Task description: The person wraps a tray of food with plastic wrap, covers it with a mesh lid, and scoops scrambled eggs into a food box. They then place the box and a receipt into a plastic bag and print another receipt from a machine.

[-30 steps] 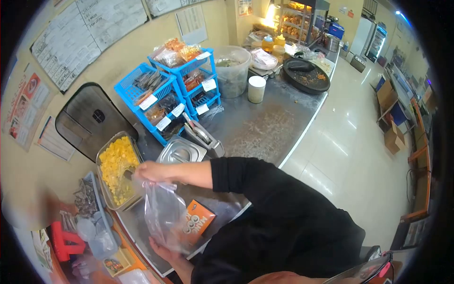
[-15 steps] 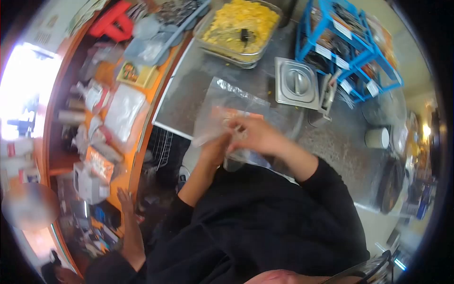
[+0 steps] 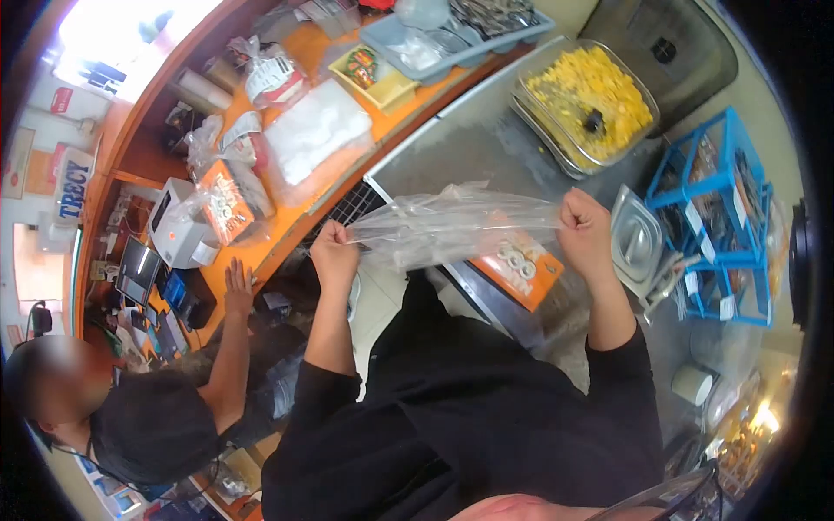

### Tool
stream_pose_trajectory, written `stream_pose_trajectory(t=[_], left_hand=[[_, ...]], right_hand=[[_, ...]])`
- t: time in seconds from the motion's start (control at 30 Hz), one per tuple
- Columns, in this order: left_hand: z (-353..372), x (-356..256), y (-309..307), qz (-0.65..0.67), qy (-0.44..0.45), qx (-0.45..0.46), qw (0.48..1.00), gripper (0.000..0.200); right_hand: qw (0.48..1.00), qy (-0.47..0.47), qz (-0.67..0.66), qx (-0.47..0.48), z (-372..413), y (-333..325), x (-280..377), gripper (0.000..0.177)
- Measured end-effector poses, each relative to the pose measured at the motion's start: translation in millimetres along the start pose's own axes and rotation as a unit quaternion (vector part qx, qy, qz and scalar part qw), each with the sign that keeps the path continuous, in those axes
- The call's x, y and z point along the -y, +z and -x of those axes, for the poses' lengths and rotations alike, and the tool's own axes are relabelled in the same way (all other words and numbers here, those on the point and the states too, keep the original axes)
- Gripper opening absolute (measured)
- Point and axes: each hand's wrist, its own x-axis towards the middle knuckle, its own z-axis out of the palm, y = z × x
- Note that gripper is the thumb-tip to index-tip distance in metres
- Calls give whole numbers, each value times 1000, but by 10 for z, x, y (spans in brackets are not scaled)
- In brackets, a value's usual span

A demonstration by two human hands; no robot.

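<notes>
A clear plastic bag point(image 3: 443, 224) is stretched sideways between the person's two hands, pulled into long creases. The left hand point(image 3: 333, 252) is closed in a fist, pinching its left end; the right hand point(image 3: 584, 227) grips the opposite end the same way. The bag's right part passes in front of an orange box point(image 3: 521, 273) with white lettering, which lies near the right hand on the metal worktop point(image 3: 434, 165). Beyond the right hand sit a lidded steel container point(image 3: 637, 239) and blue stacked baskets point(image 3: 695, 213); farther up, a clear tray point(image 3: 653, 111) holds chopped yellow food. Across the gap on the left, an orange worktop point(image 3: 308, 43) carries a white plastic stack point(image 3: 317, 130) and a printer point(image 3: 181, 230). A co-worker's hand point(image 3: 239, 285) rests at its edge, fingers spread.
</notes>
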Motion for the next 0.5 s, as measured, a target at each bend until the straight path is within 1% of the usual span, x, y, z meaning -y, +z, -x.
stream_pose_trajectory(t=[0.03, 0.07, 0.1, 0.13, 0.17, 0.2, 0.27, 0.3, 0.33, 0.37, 0.4, 0.43, 0.47, 0.5], left_hand=[[-90, -151, -47, -44, 128, -52, 989, 22], [-184, -320, -50, -88, 252, -104, 958, 27], [-278, -419, -26, -70, 305, -50, 948, 37], [-370, -409, 0, -72, 327, 34, 942, 42], [-458, -398, 26, -69, 343, 120, 929, 47], [-563, -324, 68, -79, 330, 235, 911, 45], [-825, -67, 230, -86, 213, 366, 902, 41], [-943, -30, 198, -22, 162, 366, 916, 34], [-1053, 30, 133, 40, 105, 355, 928, 31], [-1191, 122, 108, 78, 105, 356, 925, 31], [-1287, 226, 93, 118, 100, 353, 923, 31], [-1351, 303, 71, 141, 57, 374, 915, 33], [-1457, 357, 41, 169, 22, 394, 903, 34], [-1534, 357, -4, 176, 13, 373, 911, 36]], right_hand=[[998, -19, -18, 53, -156, 61, -6, 30], [989, -11, -70, 127, -347, 161, 22, 30], [971, -1, -122, 205, -542, 291, 77, 31], [942, 9, -174, 286, -761, 463, 124, 32], [911, -2, -178, 373, -1010, 625, 120, 28], [891, 28, -207, 404, -1255, 776, 189, 24], [845, 84, -258, 460, -1784, 1059, 356, 16], [867, 69, -204, 449, -2132, 1200, 69, 14], [916, 64, -150, 366, -2458, 1395, -129, 13], [951, 56, -105, 286, -2776, 1651, -341, 12], [950, 67, -164, 256, -3070, 1874, -688, 18], [968, 72, -96, 219, -3383, 2081, -940, 23], [971, 93, -79, 205, -3613, 2279, -1092, 26], [978, 9, -13, 206, -3999, 2518, -1843, 28]])
